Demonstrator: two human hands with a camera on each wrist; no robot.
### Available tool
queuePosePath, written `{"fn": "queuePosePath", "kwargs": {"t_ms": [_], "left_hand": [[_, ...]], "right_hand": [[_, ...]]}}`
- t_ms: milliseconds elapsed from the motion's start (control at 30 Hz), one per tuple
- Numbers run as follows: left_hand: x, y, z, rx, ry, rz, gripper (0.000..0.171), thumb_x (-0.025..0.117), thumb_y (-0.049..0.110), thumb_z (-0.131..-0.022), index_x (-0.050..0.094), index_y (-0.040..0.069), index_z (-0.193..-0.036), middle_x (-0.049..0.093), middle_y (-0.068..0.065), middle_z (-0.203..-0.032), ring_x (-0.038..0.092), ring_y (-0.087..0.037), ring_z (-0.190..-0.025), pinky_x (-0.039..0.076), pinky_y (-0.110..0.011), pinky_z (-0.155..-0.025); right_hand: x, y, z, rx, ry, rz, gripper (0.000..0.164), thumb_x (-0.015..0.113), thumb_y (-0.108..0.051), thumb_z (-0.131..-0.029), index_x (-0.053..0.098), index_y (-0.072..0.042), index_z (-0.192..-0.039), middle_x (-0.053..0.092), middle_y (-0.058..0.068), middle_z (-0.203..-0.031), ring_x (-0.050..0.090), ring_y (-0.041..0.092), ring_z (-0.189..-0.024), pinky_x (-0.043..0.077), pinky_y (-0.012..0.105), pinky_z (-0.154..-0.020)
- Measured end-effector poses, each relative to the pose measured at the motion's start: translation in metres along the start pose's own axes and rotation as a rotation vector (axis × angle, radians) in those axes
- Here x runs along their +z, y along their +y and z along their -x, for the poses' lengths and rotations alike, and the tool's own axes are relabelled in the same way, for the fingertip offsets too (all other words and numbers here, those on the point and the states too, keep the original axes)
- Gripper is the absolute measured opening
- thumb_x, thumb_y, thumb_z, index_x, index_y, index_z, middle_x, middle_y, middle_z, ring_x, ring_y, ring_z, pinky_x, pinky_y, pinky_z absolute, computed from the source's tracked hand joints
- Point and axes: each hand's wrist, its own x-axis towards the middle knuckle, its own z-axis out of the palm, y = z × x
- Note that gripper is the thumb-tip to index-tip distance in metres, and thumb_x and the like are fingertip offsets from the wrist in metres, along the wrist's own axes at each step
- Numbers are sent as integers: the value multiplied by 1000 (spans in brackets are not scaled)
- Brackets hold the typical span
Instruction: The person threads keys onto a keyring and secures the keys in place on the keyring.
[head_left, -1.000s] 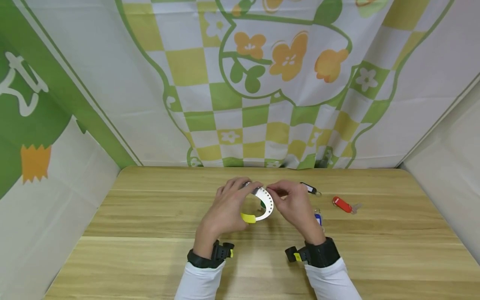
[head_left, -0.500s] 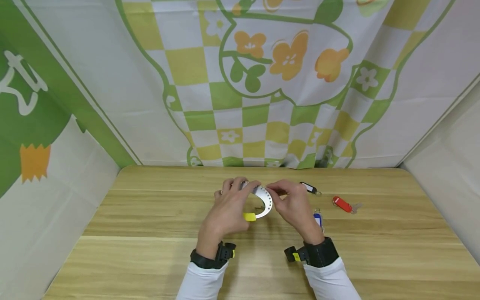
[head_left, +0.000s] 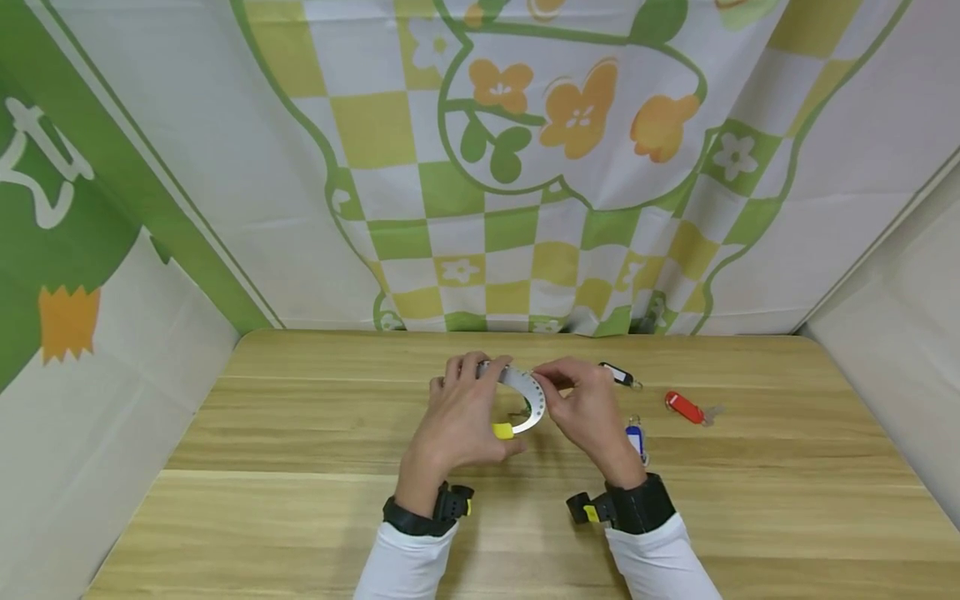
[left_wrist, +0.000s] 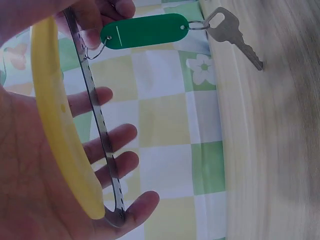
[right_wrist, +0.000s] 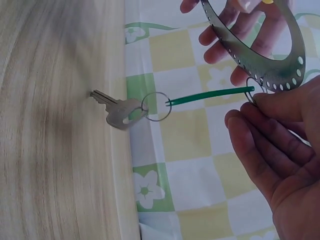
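Observation:
My left hand (head_left: 457,417) holds a curved metal plate (head_left: 537,398) with holes along its edge and a yellow grip (left_wrist: 65,135). The plate lies across its fingers. My right hand (head_left: 588,408) pinches a small metal ring (right_wrist: 248,97) between thumb and fingers, right at the perforated edge. From that ring hangs a green key tag (left_wrist: 145,31). A silver key (left_wrist: 230,32) dangles from a second ring at the tag's other end. In the right wrist view, the tag (right_wrist: 210,95) is seen edge-on.
Right of my right hand, a black key tag (head_left: 617,372), a red key tag (head_left: 684,407) with a key, and a blue key tag (head_left: 635,437) lie on the wooden table (head_left: 300,500). A patterned curtain (head_left: 525,250) hangs along the back edge.
My left hand has shifted slightly right, tilting the metal plate a little. Its thumb now reaches out past the yellow grip. My right hand stays pinched at the plate's edge.

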Motion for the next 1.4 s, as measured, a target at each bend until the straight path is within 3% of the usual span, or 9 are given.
{"fn": "queuePosePath", "kwargs": {"t_ms": [200, 367, 600, 733, 933, 1233, 1300, 1400], "left_hand": [[0, -1, 0, -35, 14, -3, 96, 81, 41, -49, 42, 20, -134, 40, -10, -128, 33, -33, -120, 31, -55, -88], [-2, -4, -1, -21, 15, -39, 95, 83, 36, -45, 44, 23, -131, 41, -6, -130, 32, -32, -122, 28, -55, -91], [-3, -6, -2, 15, 30, -59, 94, 83, 31, -41, 46, 24, -128, 43, 0, -129, 32, -29, -123, 27, -55, -91], [-3, -6, -2, 45, 35, -70, 93, 83, 28, -41, 47, 25, -127, 43, 0, -128, 33, -29, -123, 27, -54, -92], [-3, -5, -1, 74, 25, -56, 93, 84, 26, -42, 48, 25, -127, 44, 0, -128, 34, -28, -122, 30, -53, -90], [-5, -5, 0, 58, -16, -13, 95, 85, 27, -42, 47, 26, -130, 44, 0, -130, 35, -28, -122, 31, -52, -90], [-6, -5, 0, 55, -8, -8, 95, 85, 26, -42, 47, 25, -130, 43, -1, -131, 34, -28, -122, 30, -52, -90], [-5, -5, -1, 58, 24, -26, 95, 83, 26, -43, 46, 25, -130, 43, 0, -131, 33, -29, -123, 29, -52, -91]], "right_hand": [[1, -1, 0, -12, -11, 4, 7, 65, -13, -83, 70, -13, -88, 66, -4, -81, 61, 4, -70, 46, 20, -63], [4, 0, 0, -18, -6, 12, 9, 66, -15, -82, 70, -12, -89, 66, -4, -82, 61, 4, -70, 46, 20, -63], [5, -2, -1, 87, -6, 47, 7, 68, -18, -81, 69, -13, -86, 65, -4, -77, 59, 2, -65, 45, 19, -58], [5, -3, -1, 105, -9, 48, 4, 68, -16, -80, 69, -13, -82, 65, -4, -74, 60, 4, -65, 45, 18, -57], [2, -3, 0, 3, -26, 88, 5, 66, -12, -81, 70, -11, -84, 65, -3, -77, 61, 5, -67, 44, 16, -59], [1, -1, 0, -156, -26, 180, 6, 68, -9, -79, 70, -11, -84, 63, -3, -78, 58, 4, -65, 42, 14, -59], [1, -2, 0, -126, -13, 164, 7, 67, -12, -80, 70, -11, -86, 64, -2, -79, 60, 5, -68, 43, 15, -59], [2, -4, 0, 15, -1, 75, 9, 66, -17, -83, 70, -12, -88, 65, -3, -80, 62, 6, -70, 45, 18, -59]]}}
